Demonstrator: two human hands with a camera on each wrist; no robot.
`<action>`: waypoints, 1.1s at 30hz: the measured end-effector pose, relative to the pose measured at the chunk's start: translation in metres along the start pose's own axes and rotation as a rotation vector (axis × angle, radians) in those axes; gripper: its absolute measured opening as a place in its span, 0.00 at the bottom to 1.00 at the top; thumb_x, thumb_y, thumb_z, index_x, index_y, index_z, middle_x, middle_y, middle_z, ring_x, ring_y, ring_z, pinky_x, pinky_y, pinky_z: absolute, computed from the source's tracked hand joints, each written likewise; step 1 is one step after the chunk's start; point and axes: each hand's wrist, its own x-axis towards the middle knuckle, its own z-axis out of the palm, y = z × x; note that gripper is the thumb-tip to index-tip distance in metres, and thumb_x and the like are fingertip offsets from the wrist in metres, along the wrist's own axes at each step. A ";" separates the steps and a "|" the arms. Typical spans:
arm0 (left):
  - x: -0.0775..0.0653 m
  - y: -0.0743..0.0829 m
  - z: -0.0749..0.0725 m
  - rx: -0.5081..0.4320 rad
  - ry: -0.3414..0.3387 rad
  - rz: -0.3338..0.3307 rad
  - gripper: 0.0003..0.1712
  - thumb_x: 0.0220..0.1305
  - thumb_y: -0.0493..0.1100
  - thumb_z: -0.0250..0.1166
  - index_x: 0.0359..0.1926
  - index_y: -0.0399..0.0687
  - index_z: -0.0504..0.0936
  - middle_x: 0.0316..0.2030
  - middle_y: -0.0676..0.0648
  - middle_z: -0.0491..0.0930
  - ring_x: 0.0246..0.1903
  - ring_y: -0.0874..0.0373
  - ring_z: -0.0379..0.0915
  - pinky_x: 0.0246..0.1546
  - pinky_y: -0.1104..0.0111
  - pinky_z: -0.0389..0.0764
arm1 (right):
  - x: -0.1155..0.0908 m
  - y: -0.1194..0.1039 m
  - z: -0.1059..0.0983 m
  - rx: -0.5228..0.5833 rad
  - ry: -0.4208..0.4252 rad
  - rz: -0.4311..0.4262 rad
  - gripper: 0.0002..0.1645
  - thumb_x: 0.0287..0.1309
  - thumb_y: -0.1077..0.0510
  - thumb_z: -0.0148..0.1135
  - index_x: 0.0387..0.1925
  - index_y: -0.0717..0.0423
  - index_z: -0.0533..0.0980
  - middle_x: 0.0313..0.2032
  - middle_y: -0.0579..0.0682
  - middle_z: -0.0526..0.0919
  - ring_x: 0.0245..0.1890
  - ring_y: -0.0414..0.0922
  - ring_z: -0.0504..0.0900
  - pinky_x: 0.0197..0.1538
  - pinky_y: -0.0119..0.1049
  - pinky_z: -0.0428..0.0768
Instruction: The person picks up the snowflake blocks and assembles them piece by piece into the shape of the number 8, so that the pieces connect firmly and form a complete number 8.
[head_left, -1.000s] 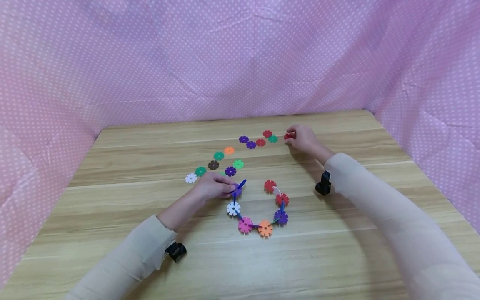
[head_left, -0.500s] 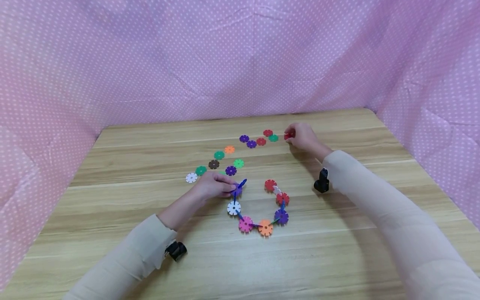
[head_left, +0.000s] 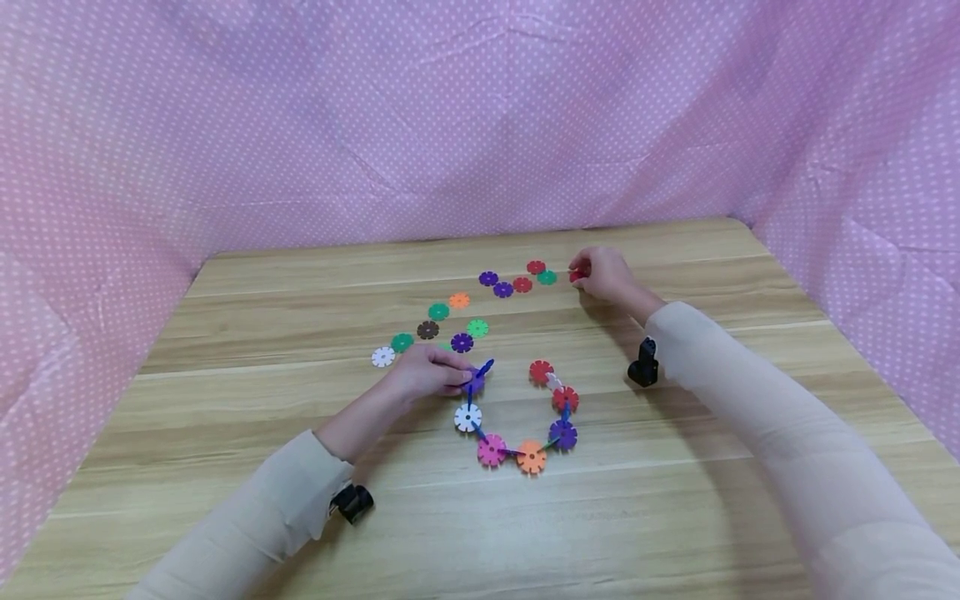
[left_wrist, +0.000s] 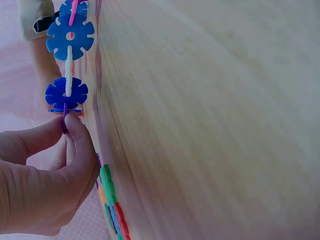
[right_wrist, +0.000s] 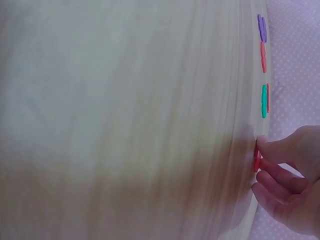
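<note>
My left hand [head_left: 427,372] pinches a purple notched snowflake disc [head_left: 475,382] between thumb and fingertips. That disc stands near one end of a curved chain of interlocked discs [head_left: 531,457], with a blue disc [head_left: 486,367] sticking out just past it. In the left wrist view the pinched purple disc [left_wrist: 65,116] appears edge-on, below blue and white discs. Far off to the right, my right hand [head_left: 607,277] has its thumb and fingers on a red snowflake disc [head_left: 577,276]. The right wrist view shows this red disc [right_wrist: 257,161] low at the tabletop, partly hidden by the fingertips.
Loose discs lie flat beyond the chain: a white one [head_left: 382,357], a brown one [head_left: 427,330], an orange one [head_left: 459,300], and several purple, green and red ones. The chain's other end is a red disc [head_left: 541,372]. A pink dotted cloth [head_left: 480,125] hangs behind the wooden table [head_left: 300,292].
My right hand and wrist have shifted very slightly, with the fingers staying at the red disc. My left hand and the chain keep their places.
</note>
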 end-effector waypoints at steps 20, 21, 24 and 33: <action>0.001 0.001 0.001 -0.006 -0.005 0.005 0.11 0.60 0.31 0.64 0.44 0.40 0.85 0.47 0.40 0.83 0.36 0.60 0.83 0.41 0.71 0.85 | 0.000 0.008 -0.001 0.060 0.014 0.023 0.15 0.58 0.63 0.65 0.47 0.65 0.78 0.45 0.64 0.81 0.44 0.54 0.77 0.49 0.44 0.79; 0.001 0.001 0.001 -0.004 -0.005 0.004 0.11 0.60 0.31 0.64 0.44 0.41 0.85 0.47 0.40 0.83 0.36 0.60 0.83 0.41 0.71 0.85 | 0.000 0.009 -0.002 0.059 0.014 0.025 0.15 0.58 0.62 0.64 0.47 0.65 0.78 0.45 0.65 0.81 0.44 0.54 0.77 0.49 0.44 0.79; 0.001 0.001 0.001 -0.001 -0.006 0.003 0.11 0.60 0.32 0.64 0.44 0.41 0.85 0.47 0.40 0.84 0.36 0.60 0.83 0.41 0.71 0.85 | -0.002 0.010 -0.003 0.055 0.015 0.043 0.16 0.59 0.60 0.64 0.47 0.66 0.77 0.46 0.65 0.80 0.45 0.54 0.77 0.49 0.44 0.79; 0.001 0.000 0.001 -0.002 -0.010 0.008 0.11 0.60 0.32 0.64 0.45 0.40 0.84 0.47 0.40 0.83 0.36 0.60 0.83 0.42 0.71 0.85 | -0.002 0.011 -0.004 0.044 0.022 0.078 0.17 0.58 0.57 0.66 0.45 0.65 0.78 0.45 0.63 0.81 0.42 0.52 0.77 0.45 0.40 0.77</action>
